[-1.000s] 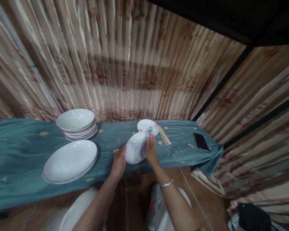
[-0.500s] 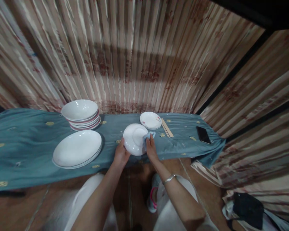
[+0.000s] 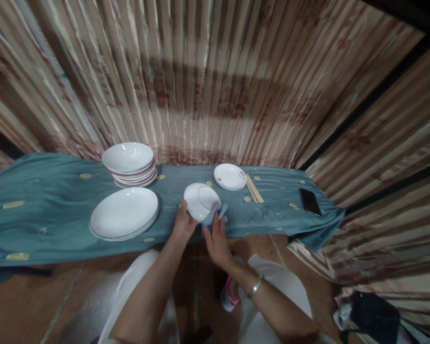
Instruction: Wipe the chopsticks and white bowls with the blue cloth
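Observation:
A small white plate (image 3: 197,199), its underside with the foot ring facing me, is tilted above the front of the table. My left hand (image 3: 184,223) grips its left lower rim, thumb on the near face. A light blue cloth (image 3: 215,213) is pressed against the plate's lower right edge by my right hand (image 3: 217,239), fingers closed over the cloth. Behind the plate, to the right, lies a short stack of small floral plates (image 3: 230,176). Left of my hands is a stack of oval white plates (image 3: 125,212).
A stack of bowls and plates with red rims (image 3: 129,160) stands at the back left. Wooden chopsticks (image 3: 254,188) lie beside the floral plates, and a black phone (image 3: 310,201) at the right. A green cloth (image 3: 64,210) covers the narrow table; a pleated curtain (image 3: 200,86) hangs behind.
My right hand has slid with the cloth from the plate's right edge down to its lower right rim. The plate has tilted in my left hand. The view has shifted slightly.

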The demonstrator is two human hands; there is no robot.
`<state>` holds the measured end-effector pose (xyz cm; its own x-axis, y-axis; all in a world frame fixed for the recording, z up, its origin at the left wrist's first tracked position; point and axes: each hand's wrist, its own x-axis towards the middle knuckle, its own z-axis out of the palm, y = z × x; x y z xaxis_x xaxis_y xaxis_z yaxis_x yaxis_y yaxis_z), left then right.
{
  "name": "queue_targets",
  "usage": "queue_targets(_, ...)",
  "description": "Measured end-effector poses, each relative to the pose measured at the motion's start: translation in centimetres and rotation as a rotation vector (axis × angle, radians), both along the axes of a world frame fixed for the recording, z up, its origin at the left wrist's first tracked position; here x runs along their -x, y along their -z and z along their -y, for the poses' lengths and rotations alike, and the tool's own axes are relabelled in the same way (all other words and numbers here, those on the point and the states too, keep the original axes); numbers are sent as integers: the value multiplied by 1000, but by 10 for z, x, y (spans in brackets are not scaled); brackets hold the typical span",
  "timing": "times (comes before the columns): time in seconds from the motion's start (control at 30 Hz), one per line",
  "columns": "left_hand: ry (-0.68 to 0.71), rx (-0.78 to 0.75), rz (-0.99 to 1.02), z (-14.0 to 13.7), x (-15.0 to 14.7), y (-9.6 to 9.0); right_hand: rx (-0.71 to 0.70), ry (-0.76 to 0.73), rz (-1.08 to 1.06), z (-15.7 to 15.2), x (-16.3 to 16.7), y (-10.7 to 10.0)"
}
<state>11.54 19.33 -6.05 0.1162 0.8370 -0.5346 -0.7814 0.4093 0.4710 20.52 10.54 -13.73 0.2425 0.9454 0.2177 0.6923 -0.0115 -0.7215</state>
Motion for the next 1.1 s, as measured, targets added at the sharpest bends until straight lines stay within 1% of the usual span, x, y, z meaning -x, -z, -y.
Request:
queue_targets(0.1,-33,7,30,-2,0,1,-72,-100,148,11,8,-4)
queue_targets(0.23,-71,16,69,-3,0,3,-157,-205,333,15,12,-14)
queue_targets(0.4,12,-20,60,-3,2,10,-216,-296,497,5,9,-28)
queue_targets(0.6,-9,-157,11,-4,0,15,-275,-401,617,-13,2,-40)
queue_targets(0.7,3,-174,-3,-3,2,14,-291,-422,631,-16,-1,-42)
queue_targets(0.87,34,-205,-12,0,7,8,-268,-450,650,-9,-13,-38)
queue_targets(1.0,35,-213,-36,1,7,1,-240,-415,631,0,-27,-22)
queue_targets(1.1,19,-211,-69,1,7,0,-216,-344,526,4,-33,-9)
